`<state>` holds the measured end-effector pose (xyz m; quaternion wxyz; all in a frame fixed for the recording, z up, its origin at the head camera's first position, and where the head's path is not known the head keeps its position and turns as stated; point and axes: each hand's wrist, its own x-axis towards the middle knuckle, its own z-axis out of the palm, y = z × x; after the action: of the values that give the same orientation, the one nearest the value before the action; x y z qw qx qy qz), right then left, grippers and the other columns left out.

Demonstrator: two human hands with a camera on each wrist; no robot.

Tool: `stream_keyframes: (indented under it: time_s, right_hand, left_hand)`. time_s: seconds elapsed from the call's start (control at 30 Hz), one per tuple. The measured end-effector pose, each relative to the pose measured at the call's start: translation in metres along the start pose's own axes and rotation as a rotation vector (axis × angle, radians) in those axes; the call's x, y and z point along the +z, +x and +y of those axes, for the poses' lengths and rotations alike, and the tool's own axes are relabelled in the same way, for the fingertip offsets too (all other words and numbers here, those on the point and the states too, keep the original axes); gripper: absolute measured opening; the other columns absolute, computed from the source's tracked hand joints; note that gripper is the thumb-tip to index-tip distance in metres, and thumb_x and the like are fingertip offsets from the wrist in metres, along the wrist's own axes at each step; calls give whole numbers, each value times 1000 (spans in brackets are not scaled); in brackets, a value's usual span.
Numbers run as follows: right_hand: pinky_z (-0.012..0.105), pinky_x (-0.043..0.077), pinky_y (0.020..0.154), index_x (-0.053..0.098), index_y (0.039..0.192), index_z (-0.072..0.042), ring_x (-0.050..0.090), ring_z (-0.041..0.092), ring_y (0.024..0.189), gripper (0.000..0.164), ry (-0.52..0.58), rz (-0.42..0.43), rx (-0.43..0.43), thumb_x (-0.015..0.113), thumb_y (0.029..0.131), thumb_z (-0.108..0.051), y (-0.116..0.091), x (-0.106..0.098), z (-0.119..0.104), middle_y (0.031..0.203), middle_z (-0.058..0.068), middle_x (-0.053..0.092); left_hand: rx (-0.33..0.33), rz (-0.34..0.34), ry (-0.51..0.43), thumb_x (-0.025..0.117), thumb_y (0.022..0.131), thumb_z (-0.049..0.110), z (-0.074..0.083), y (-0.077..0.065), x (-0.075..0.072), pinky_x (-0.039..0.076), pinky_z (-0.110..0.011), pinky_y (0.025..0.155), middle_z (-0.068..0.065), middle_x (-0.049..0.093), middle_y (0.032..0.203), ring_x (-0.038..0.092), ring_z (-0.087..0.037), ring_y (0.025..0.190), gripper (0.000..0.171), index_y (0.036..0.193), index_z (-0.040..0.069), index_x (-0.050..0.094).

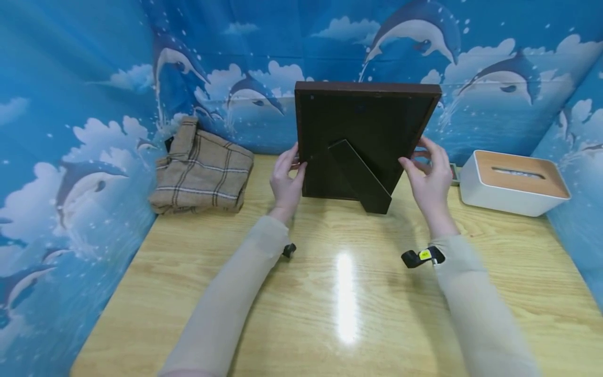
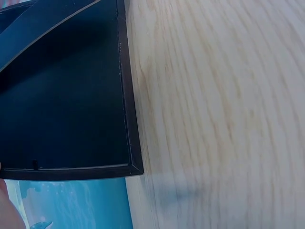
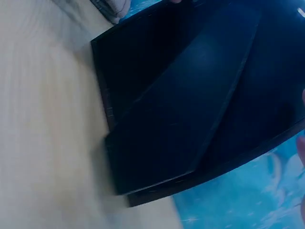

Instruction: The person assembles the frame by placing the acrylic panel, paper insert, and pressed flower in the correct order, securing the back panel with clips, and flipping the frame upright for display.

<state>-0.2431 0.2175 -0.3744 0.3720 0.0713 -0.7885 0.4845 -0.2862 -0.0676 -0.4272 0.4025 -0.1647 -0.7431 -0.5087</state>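
A dark picture frame [image 1: 325,120] stands near the back of the table, its black back facing me. Its easel leg [image 1: 363,175] slants out from the back panel toward the lower right. My left hand [image 1: 286,178] grips the frame's left edge, thumb on the near side. At the opposite edge, my right hand [image 1: 431,175] pinches the frame between thumb and fingers. The left wrist view shows the frame's lower corner [image 2: 136,164] close over the wood. In the right wrist view the leg [image 3: 176,109] crosses the back panel. The frame's front is hidden.
A folded plaid cloth [image 1: 207,170] lies at the back left of the wooden table [image 1: 301,314]. At the back right sits a white tissue box [image 1: 513,193] with a wooden lid. A small greenish object [image 1: 455,175] shows between it and my right hand. Dolphin-print curtains surround the table.
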Motion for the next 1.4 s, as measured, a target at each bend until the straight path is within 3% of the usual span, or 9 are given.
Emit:
stream_keyframes:
  time_s: [0.27, 0.4, 0.6, 0.77, 0.9, 1.03, 1.1, 1.23, 1.4]
  right_hand:
    - [30, 48, 94, 50, 135, -6, 49, 22, 117, 55, -122, -12, -360, 70, 84, -1, 46, -22, -36, 137, 5, 44]
    - [32, 46, 95, 53, 135, -9, 45, 24, 120, 53, -229, -69, -457, 69, 85, -3, 67, -30, -52, 139, 6, 45]
    - [44, 37, 98, 52, 138, -14, 42, 32, 118, 49, -368, -236, -430, 63, 91, -12, 82, -34, -62, 139, 7, 46]
    - [48, 36, 97, 57, 134, -14, 39, 32, 120, 40, -389, -265, -385, 58, 94, -14, 83, -34, -64, 137, 8, 48]
    - [49, 36, 96, 58, 131, -13, 40, 34, 118, 37, -381, -246, -414, 58, 94, -13, 84, -34, -64, 135, 9, 49]
    - [50, 36, 95, 59, 131, -12, 41, 35, 117, 36, -382, -232, -422, 57, 94, -13, 85, -35, -65, 134, 10, 50]
    - [50, 37, 95, 59, 131, -13, 42, 35, 115, 36, -383, -233, -409, 57, 94, -13, 85, -35, -66, 134, 10, 49]
    - [48, 40, 93, 58, 132, -14, 46, 34, 112, 37, -378, -248, -381, 56, 95, -13, 84, -34, -67, 135, 10, 49]
    - [46, 44, 91, 58, 132, -16, 48, 32, 113, 37, -381, -256, -363, 56, 95, -14, 83, -32, -67, 135, 9, 48]
  left_hand:
    - [0, 7, 25, 67, 87, 2, 1, 0, 1, 52, -22, 81, -9, 61, 117, 63, -20, 94, 44, 130, 6, 58]
    - [-4, -5, 28, 67, 87, 0, 1, -1, 1, 53, -23, 81, -9, 60, 118, 62, -21, 93, 46, 131, 6, 57]
    - [-53, -33, 13, 67, 87, 0, 3, -1, 0, 52, -25, 82, -9, 57, 122, 61, -20, 93, 46, 131, 8, 56]
    - [-112, -15, -14, 68, 86, 2, 14, -6, -3, 51, -26, 82, -12, 51, 120, 57, -23, 95, 46, 129, 5, 54]
    - [-251, -75, -170, 68, 86, 3, 37, -21, 0, 51, -29, 83, -15, 48, 117, 57, -24, 94, 46, 129, 5, 50]
    - [-482, -228, -442, 68, 86, -1, 60, -36, 10, 50, -37, 90, -22, 50, 121, 57, -34, 102, 50, 131, 0, 47]
    - [-577, -266, -543, 68, 85, -3, 71, -39, 15, 48, -43, 94, -26, 49, 126, 54, -41, 108, 54, 133, -3, 43]
    - [-698, -291, -642, 67, 83, -8, 87, -44, 21, 39, -53, 102, -30, 44, 133, 46, -48, 117, 61, 137, -7, 37]
    - [-804, -340, -696, 68, 83, -5, 79, -54, 36, 34, -49, 106, -24, 44, 137, 42, -42, 125, 68, 142, 1, 34]
